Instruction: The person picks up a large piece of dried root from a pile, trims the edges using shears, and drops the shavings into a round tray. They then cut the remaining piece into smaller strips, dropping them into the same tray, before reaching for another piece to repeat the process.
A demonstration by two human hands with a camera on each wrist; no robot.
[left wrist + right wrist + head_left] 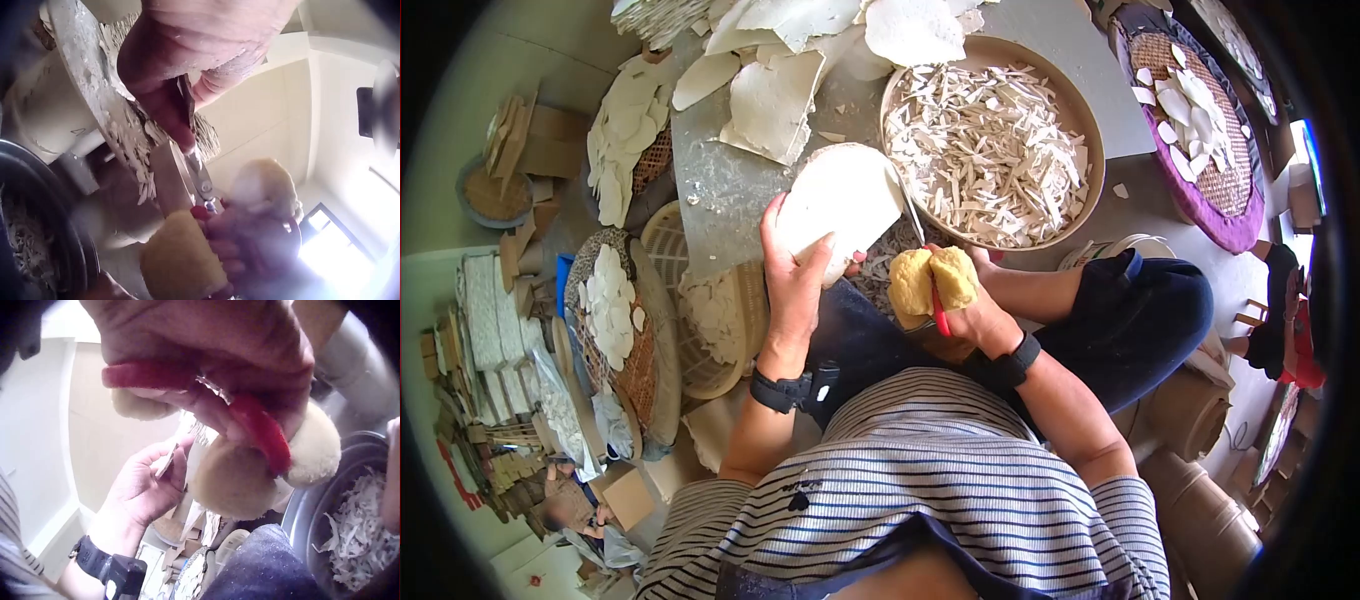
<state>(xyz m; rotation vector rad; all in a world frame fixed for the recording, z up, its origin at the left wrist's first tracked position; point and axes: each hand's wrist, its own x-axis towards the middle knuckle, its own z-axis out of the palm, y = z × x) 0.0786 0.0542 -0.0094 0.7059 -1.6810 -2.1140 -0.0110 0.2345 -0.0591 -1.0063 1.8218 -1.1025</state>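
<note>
My left hand (793, 290) pinches a flat, rounded white sheet (842, 205) at its lower edge, thumb on top. Red-handled scissors (259, 434) are in my right hand (988, 322), with fingers curled through the handles. Yellow spongy padding (932, 280) is wrapped round the handles and hides part of the fingers. In the head view the scissor blades (915, 215) lie along the right edge of the sheet. The left wrist view shows the sheet edge-on between thumb and fingers, with the blades right at it.
A round tray (1094, 170) full of cut white strips (990, 150) stands on the grey table (735, 200). More white sheets (775, 100) are piled at the back. A dark basin (297, 519) holding white scraps sits by the legs. Baskets with white pieces (610, 310) stand left.
</note>
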